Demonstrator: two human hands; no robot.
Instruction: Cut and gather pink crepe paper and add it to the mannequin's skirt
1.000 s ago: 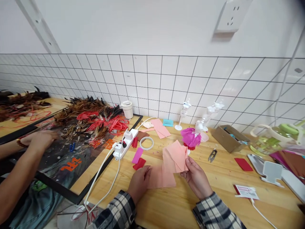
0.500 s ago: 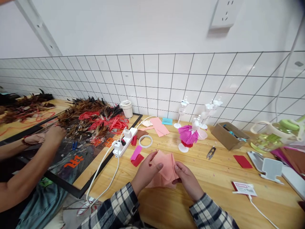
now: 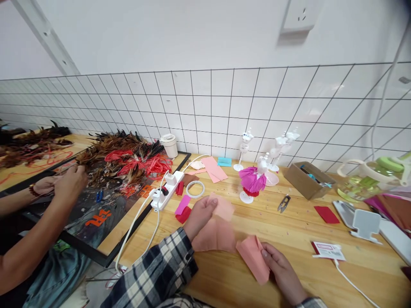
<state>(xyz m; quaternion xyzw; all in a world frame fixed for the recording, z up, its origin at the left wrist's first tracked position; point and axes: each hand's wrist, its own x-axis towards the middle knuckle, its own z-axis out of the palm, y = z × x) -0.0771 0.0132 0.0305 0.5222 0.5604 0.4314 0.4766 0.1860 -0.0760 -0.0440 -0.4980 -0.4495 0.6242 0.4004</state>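
Observation:
My left hand (image 3: 202, 216) pinches a pale pink sheet of crepe paper (image 3: 224, 208) between thumb and fingers. Beneath it a wider salmon-pink sheet (image 3: 215, 235) lies on the wooden table. Closer to me on the right, my right hand (image 3: 280, 268) grips a folded piece of pink crepe paper (image 3: 254, 259), thumb on top. Beyond both hands stands a small white dress-form figure (image 3: 262, 164) wearing a ruffled magenta paper skirt (image 3: 252, 179) over red. Thread snips (image 3: 284, 203) lie to the right of it.
A white power strip (image 3: 168, 190), tape roll (image 3: 195, 189) and pink paper strips (image 3: 214, 169) are on the left. Several white figures (image 3: 245, 147), a cardboard box (image 3: 308, 182), a jug (image 3: 372, 179) and a phone stand (image 3: 367, 224) line the back and right. At far left a person's hands (image 3: 70, 184) handle feathers.
My hands have moved apart. The right hand has drawn the folded pink paper toward me and to the right, while the left keeps hold of the pale sheet.

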